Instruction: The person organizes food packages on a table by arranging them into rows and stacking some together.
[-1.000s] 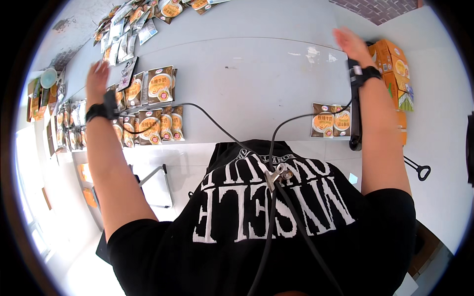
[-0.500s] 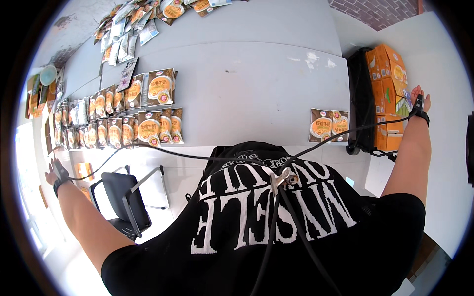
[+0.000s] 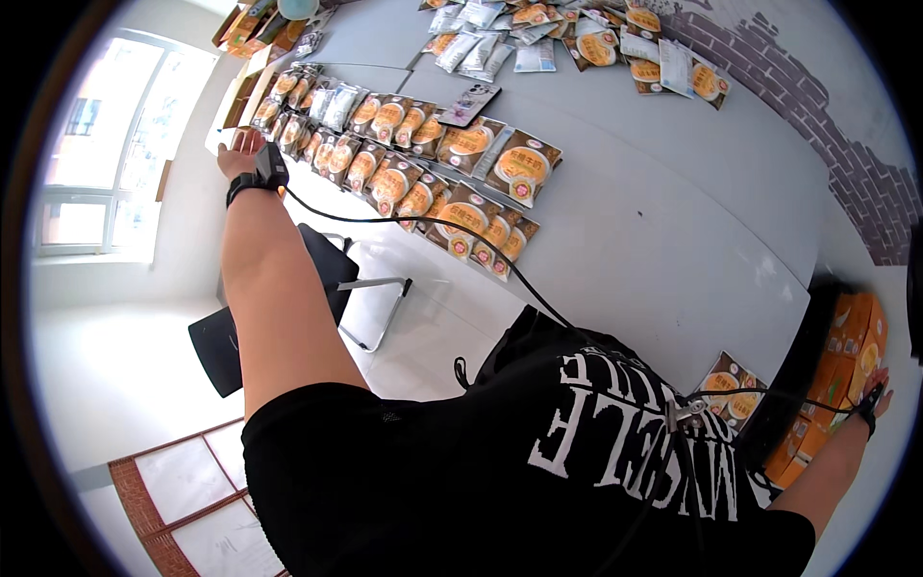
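Both arms are stretched out wide, each wrist wearing a black strap with a device. My left hand [image 3: 240, 156] is open with its fingers extended, beside the far left end of two rows of brown-and-orange packets [image 3: 392, 183] standing along the table's edge. It holds nothing that I can see. At the right rim, my right hand [image 3: 876, 385] is open, its fingers apart, nearest to the stacked orange cartons [image 3: 846, 356]; whether it touches them I cannot tell. A pair of similar packets [image 3: 728, 387] lies on the table's right corner.
The grey table [image 3: 663, 231] carries a phone [image 3: 469, 105] behind the rows and a heap of loose packets [image 3: 577, 43] at the back. A black chair [image 3: 327, 269] stands below my left forearm. Black cables [image 3: 404, 219] run from my wrists to my chest.
The view has turned to the left, bringing the window and wall in. My left hand now appears higher, by the row ends; my right hand appears lower, still by the cartons.
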Demonstrator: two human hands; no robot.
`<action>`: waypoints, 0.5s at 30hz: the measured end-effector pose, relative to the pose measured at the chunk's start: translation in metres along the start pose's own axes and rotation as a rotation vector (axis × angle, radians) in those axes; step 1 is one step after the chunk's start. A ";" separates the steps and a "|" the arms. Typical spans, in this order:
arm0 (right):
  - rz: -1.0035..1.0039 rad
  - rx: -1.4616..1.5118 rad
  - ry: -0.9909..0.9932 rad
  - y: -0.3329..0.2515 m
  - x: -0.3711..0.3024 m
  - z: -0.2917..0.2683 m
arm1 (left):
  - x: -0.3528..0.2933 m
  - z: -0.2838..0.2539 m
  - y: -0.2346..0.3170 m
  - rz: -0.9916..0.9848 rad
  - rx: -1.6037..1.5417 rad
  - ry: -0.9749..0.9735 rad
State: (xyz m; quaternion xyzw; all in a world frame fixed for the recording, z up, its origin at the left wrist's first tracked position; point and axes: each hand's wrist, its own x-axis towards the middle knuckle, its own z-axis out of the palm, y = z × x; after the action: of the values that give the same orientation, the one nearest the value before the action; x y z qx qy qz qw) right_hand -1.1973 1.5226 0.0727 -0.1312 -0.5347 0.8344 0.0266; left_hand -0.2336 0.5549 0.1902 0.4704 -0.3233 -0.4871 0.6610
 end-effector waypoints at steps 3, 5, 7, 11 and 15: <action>0.041 -0.037 0.007 0.006 -0.012 0.022 | -0.015 0.016 0.002 -0.023 0.039 0.063; 0.000 0.073 -0.038 0.015 -0.029 0.043 | -0.033 0.033 0.005 -0.054 0.043 0.040; -0.058 0.130 -0.056 0.021 -0.061 0.070 | -0.054 0.057 0.004 -0.023 -0.138 -0.293; -0.111 0.178 -0.181 0.050 -0.103 0.122 | -0.082 0.116 -0.003 0.094 -0.387 -0.831; 0.078 0.301 -0.388 0.044 -0.074 0.132 | -0.068 0.153 -0.016 -0.113 -0.661 -1.290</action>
State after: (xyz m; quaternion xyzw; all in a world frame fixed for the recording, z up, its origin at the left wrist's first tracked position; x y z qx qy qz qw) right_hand -1.1540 1.3733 0.0988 0.0162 -0.3941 0.9145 -0.0895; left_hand -0.3963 0.5711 0.2307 -0.1187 -0.4600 -0.7731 0.4203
